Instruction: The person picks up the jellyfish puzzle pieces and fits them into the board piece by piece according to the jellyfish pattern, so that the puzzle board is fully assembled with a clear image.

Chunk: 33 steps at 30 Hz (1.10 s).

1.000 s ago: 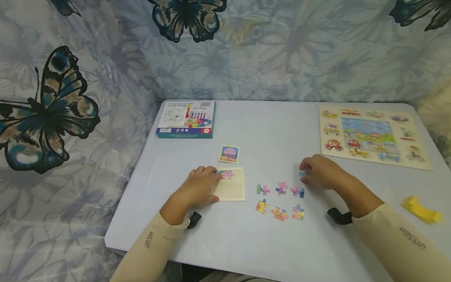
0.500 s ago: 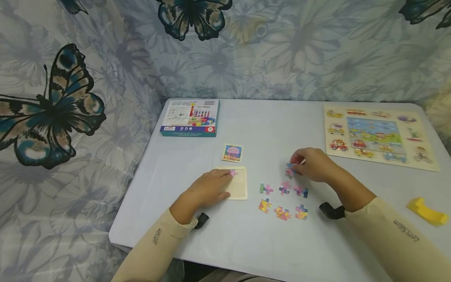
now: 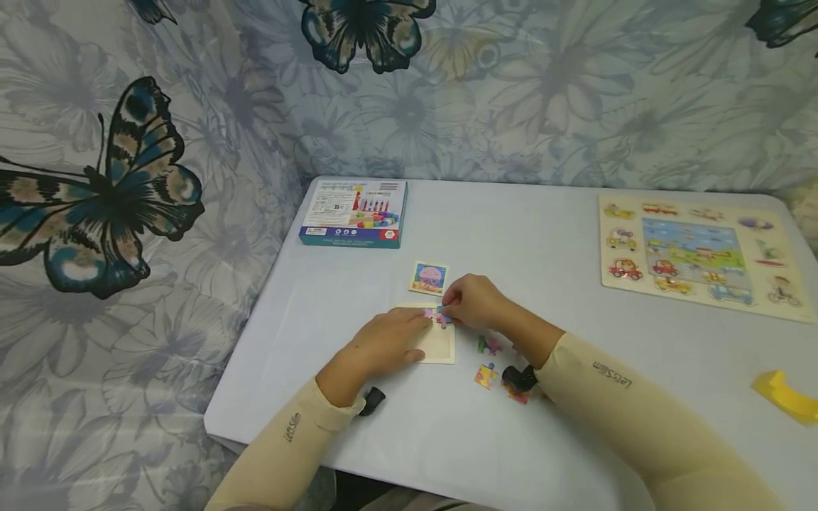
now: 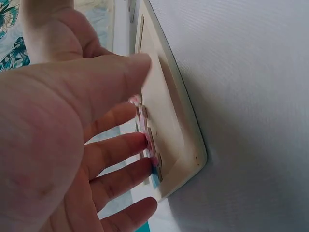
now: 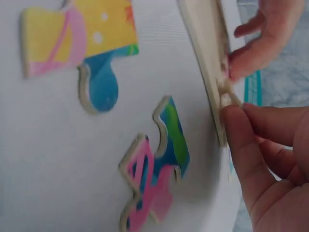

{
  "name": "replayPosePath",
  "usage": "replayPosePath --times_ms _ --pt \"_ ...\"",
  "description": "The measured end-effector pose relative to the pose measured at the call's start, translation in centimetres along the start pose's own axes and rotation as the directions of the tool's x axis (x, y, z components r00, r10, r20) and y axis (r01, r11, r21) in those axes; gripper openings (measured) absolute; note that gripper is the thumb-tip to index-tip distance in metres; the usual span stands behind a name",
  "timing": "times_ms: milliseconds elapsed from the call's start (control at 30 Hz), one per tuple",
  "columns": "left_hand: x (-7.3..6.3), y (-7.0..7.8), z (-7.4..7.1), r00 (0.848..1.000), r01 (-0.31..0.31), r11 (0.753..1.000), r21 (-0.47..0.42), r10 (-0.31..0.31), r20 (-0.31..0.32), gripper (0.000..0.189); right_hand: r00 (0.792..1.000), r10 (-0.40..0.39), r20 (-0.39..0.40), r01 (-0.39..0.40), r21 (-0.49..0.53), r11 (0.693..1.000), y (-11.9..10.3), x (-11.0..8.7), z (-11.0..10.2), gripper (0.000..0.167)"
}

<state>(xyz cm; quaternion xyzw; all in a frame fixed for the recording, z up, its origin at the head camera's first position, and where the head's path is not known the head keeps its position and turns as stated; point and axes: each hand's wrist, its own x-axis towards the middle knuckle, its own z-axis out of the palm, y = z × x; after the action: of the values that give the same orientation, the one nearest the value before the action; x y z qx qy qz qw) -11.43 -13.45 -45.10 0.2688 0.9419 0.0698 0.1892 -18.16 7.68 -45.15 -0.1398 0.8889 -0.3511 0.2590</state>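
Observation:
A shallow wooden puzzle tray (image 3: 437,353) lies at the middle of the table. My left hand (image 3: 383,342) rests across its left side, fingers extended, with fingertips on the pink and blue jigsaw pieces (image 4: 150,140) along the tray's far edge. At the far right corner my right hand (image 3: 476,301) pinches a jigsaw piece (image 3: 444,320) between thumb and forefinger; seen edge-on in the right wrist view, this piece (image 5: 231,94) sits right at the tray's rim. Just beyond the tray is a small picture card (image 3: 428,277) with a pink octopus-like figure.
Loose jigsaw pieces, including a yellow one (image 3: 486,375) and a pink-green one (image 3: 489,345), lie right of the tray, several partly hidden under my right forearm. A boxed toy (image 3: 354,213) stands back left, a vehicle puzzle board (image 3: 696,248) back right, a yellow curved block (image 3: 786,395) far right.
My right hand has carried the jigsaw piece leftward from beyond the loose pieces to the tray's far right corner. My left hand has stayed on the tray, its fingertips shifted slightly right.

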Motion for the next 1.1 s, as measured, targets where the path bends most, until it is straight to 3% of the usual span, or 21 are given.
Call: replayPosePath --times_ms 133,333,467,600,733,933,1100 --pt "0.1 0.2 0.2 1.0 -0.023 0.999 0.024 0.024 -0.015 0.065 1.0 -0.014 -0.023 0.012 -0.093 0.996 -0.5 0.4 0.5 0.007" --pt "0.3 0.7 0.4 1.0 -0.003 0.997 0.082 0.005 -0.016 0.066 0.999 -0.025 -0.036 0.014 -0.265 0.964 -1.1 0.7 0.6 0.008" --pt "0.4 1.2 0.5 1.0 0.009 0.995 0.098 -0.008 -0.014 0.065 0.997 -0.017 -0.071 -0.006 -0.32 0.948 -0.7 0.7 0.4 0.009" --pt "0.5 1.3 0.6 1.0 0.01 0.995 0.095 -0.009 -0.008 0.067 0.995 -0.041 -0.091 0.006 -0.356 0.934 0.0 0.2 -0.1 0.022" --pt "0.7 1.0 0.7 1.0 -0.005 0.997 0.082 0.007 -0.024 0.067 0.997 -0.049 -0.054 0.026 -0.364 0.931 0.5 -1.4 -1.2 0.021" --pt "0.9 -0.2 0.5 0.998 -0.048 0.998 0.045 0.05 -0.046 0.061 1.0 0.014 0.027 -0.002 -0.391 0.92 2.1 -5.3 -2.0 0.019" --pt "0.4 -1.5 0.0 0.996 -0.016 1.0 -0.011 0.015 -0.085 0.055 0.998 -0.066 -0.003 0.059 -0.413 0.909 3.7 -7.3 -0.8 0.021"
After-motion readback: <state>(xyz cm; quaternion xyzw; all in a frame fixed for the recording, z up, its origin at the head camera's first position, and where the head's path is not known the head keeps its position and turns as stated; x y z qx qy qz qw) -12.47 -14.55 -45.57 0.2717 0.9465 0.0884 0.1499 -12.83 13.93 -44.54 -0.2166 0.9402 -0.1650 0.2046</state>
